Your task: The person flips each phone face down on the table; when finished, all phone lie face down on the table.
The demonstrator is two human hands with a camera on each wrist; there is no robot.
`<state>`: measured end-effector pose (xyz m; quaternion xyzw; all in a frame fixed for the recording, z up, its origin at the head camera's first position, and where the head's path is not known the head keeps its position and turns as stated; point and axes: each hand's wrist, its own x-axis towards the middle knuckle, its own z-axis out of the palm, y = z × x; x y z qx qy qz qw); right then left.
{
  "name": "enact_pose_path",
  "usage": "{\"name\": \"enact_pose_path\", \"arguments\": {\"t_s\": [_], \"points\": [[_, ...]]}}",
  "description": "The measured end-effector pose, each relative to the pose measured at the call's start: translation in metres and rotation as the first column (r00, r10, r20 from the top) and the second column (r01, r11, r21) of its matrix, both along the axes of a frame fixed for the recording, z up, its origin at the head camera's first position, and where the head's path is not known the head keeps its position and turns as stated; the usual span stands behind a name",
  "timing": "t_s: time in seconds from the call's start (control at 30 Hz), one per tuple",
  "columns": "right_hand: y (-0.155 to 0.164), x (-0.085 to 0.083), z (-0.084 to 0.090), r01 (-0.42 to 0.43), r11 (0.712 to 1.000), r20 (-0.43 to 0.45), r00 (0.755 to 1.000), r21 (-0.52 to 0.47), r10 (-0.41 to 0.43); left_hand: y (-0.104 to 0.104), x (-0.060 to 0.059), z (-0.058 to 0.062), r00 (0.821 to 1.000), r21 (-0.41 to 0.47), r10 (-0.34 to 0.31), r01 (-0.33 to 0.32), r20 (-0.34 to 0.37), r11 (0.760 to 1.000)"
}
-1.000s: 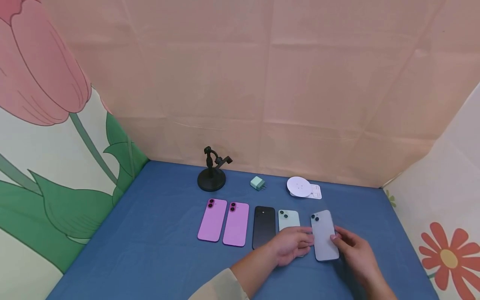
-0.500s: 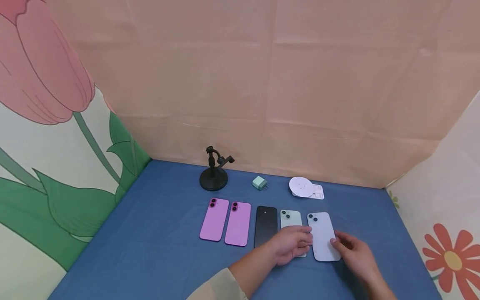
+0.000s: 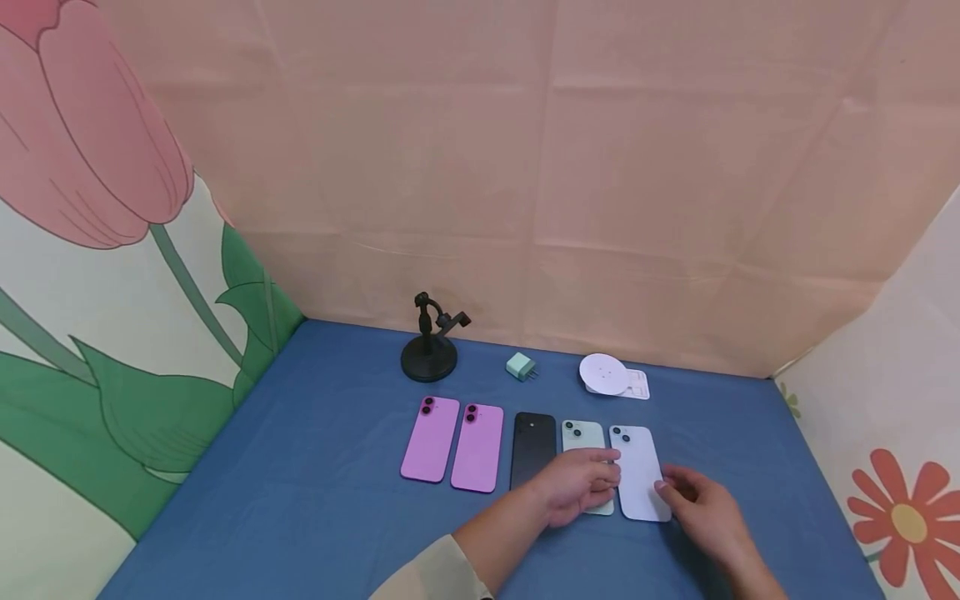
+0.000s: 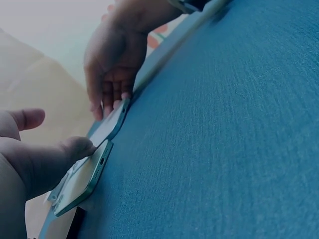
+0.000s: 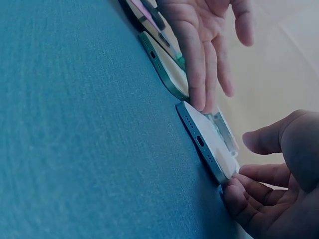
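In the head view a pale white-lavender phone point(image 3: 640, 473) lies camera side up at the right end of a row. My right hand point(image 3: 701, 508) touches its right edge with the fingertips; in the right wrist view the thumb point(image 5: 269, 137) stands apart from it. My left hand point(image 3: 573, 487) reaches over a pale green phone point(image 3: 582, 433), partly covering it. Its extended fingertips touch or nearly touch the left edge of the white phone. Both phones lie on the cloth, side by side, with a narrow gap.
Left of these lie a black phone point(image 3: 534, 446) and two pink phones point(image 3: 430, 439). Behind the row stand a black stand point(image 3: 429, 357), a mint plug adapter point(image 3: 521, 367) and a white disc point(image 3: 603, 374) on a white flat piece. Blue cloth point(image 3: 300, 500) covers the table.
The white phone has slid left and straightened beside the green phone, and its far end has come down. My right hand has followed left, its thumb moving off the phone. The view has shifted slightly.
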<state>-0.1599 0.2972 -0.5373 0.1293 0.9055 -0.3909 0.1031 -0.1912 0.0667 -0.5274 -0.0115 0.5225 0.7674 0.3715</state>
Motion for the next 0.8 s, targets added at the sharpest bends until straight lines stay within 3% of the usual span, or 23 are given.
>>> {"name": "enact_pose_path", "arguments": {"t_s": [0.4,0.63,0.8], "points": [[0.003,-0.003,0.000,-0.044,0.995,-0.034,0.998,0.085,0.047,-0.001,-0.002,0.000,1.000,0.005,-0.017,0.017,-0.014,1.000],[0.007,-0.003,0.002,-0.077,0.990,-0.056,0.995,0.115,0.084,-0.008,-0.003,-0.003,0.995,-0.007,-0.060,0.060,-0.077,0.998],[0.004,-0.004,0.005,-0.092,0.990,-0.070,0.993,0.111,0.100,-0.022,-0.004,-0.002,0.991,-0.034,-0.046,0.042,-0.127,0.999]]}}
